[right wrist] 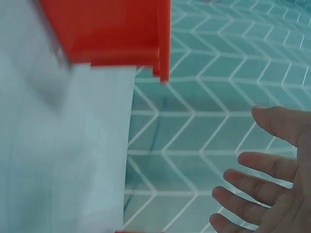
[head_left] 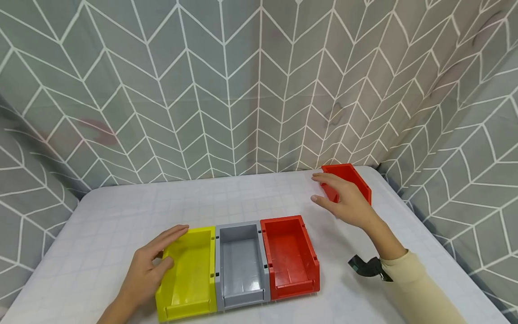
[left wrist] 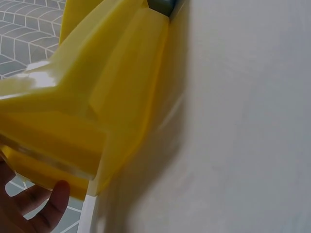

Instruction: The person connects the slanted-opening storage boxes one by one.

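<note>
In the head view, a yellow bin [head_left: 192, 270], a grey bin [head_left: 241, 256] and a red bin [head_left: 288, 252] stand side by side, touching. My left hand [head_left: 143, 265] lies at the yellow bin's left side, fingers fairly straight toward its back corner and thumb over the side rim. The left wrist view shows the yellow bin [left wrist: 126, 77] close up, with fingertips at lower left. My right hand [head_left: 346, 200] hovers before a second red bin [head_left: 356, 182], partly covering it, with fingers spread and nothing held. That red bin [right wrist: 112, 34] appears apart from the hand in the right wrist view.
The bins stand on a white-covered table [head_left: 121, 211] with rounded back corners. A grey curtain [head_left: 243, 90] with white chevron lines hangs behind it and along both sides. A black strap [head_left: 366, 266] is on the right wrist beside a cream sleeve [head_left: 421, 288].
</note>
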The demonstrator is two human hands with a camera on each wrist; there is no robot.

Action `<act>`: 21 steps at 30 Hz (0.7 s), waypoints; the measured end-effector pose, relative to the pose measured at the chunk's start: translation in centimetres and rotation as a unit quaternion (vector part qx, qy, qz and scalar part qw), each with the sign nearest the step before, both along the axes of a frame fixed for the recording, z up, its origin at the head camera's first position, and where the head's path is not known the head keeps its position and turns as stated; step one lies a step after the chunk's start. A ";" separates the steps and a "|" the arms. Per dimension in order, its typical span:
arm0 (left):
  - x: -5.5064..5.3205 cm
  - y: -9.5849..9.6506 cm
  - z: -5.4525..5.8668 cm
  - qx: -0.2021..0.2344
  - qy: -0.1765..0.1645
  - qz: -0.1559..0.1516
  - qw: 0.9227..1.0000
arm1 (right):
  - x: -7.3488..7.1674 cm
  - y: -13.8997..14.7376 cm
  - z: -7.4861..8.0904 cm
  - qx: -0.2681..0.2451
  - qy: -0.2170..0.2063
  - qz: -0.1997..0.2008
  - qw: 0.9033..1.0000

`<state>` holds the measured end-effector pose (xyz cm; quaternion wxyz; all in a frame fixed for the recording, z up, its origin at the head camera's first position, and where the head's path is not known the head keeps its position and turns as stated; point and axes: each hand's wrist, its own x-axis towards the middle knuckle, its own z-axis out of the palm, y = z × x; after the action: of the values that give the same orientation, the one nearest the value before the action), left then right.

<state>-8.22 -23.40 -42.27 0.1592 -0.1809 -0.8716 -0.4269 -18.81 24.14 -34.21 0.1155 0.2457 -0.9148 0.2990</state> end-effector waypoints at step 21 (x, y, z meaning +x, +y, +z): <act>0.2 0.0 -1.0 0.067 -0.025 -0.017 0.997 | -5.5 7.8 -3.8 -0.019 -0.006 -0.184 0.983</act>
<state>-8.06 -23.43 -43.30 0.1421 -0.1738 -0.8417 -0.4910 -24.36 31.94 -38.04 0.1681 0.0689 -0.9392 0.2913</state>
